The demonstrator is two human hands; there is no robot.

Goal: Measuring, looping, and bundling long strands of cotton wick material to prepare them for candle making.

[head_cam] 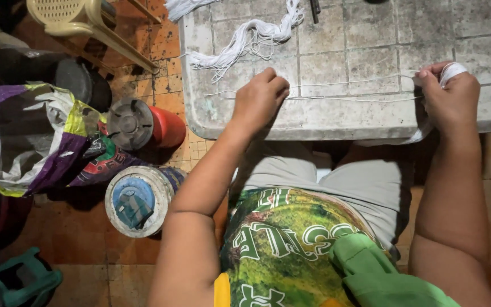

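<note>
A red can (143, 125) lies on the floor to my left. My left hand (258, 100) is curled, pinching white string (350, 91) stretched across the worn table (359, 45). My right hand (447, 94) grips the other end, string wound round its fingers. A loose bundle of string (245, 40) lies farther back.

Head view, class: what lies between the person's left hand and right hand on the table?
In the head view, thin white strings stretch taut between the left hand and right hand, over the grey tiled table.
</note>
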